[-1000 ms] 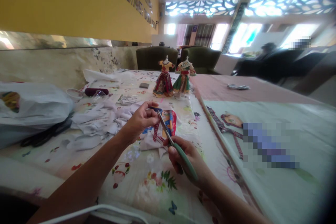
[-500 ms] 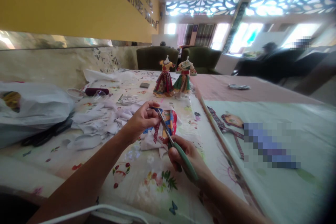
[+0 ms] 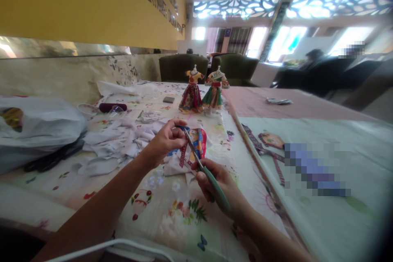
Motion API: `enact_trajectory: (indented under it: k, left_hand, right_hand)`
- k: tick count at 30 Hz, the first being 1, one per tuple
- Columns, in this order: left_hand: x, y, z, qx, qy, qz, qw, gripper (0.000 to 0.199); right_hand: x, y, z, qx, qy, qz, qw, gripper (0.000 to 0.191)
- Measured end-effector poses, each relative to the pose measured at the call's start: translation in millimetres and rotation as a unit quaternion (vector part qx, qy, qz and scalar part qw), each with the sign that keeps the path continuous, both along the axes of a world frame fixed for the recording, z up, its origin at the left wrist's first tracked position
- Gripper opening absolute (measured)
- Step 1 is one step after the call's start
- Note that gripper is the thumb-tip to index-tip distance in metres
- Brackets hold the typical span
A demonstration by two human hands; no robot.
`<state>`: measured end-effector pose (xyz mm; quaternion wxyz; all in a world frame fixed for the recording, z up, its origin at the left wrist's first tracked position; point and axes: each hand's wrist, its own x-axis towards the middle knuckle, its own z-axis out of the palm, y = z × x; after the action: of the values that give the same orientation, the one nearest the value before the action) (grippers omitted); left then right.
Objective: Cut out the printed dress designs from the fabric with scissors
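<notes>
My left hand (image 3: 168,138) pinches a narrow red patterned ribbon (image 3: 183,156), whose loose end hangs below the fingers. In my right hand (image 3: 227,190) is a pair of scissors (image 3: 217,187) with green handles. Their blades point up and away, with the tips at my left fingertips, by the ribbon. Whether the blades are parted is too small to tell. Just behind the blades lies a colourful blue, red and yellow fabric piece (image 3: 202,139), partly covered by my left hand. White cloth-like scraps (image 3: 107,143) spread out to the left of it.
Two small dress forms in bright outfits, one maroon-skirted (image 3: 192,97) and one green-skirted (image 3: 213,95), stand beyond my hands. A white plastic bag (image 3: 52,125) sits at left, near a dark purple object (image 3: 113,107). Patterned trim (image 3: 251,136) lies at right. A white cable (image 3: 107,244) crosses the near edge.
Both hands, the ribbon and the scissors keep nearly the same places. The whole view has shifted very slightly.
</notes>
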<state>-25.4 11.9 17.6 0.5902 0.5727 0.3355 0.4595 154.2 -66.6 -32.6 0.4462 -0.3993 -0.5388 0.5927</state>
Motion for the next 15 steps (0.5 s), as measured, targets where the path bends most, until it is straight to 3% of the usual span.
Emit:
enact_trajectory:
  k: [15]
  left_hand:
    - [-2.8,2.5,-0.2,0.005,0.0,0.0,1.0,0.052]
  right_hand:
    - [1.0,3.2,1.2,0.008,0.013,0.021,1.0,0.058]
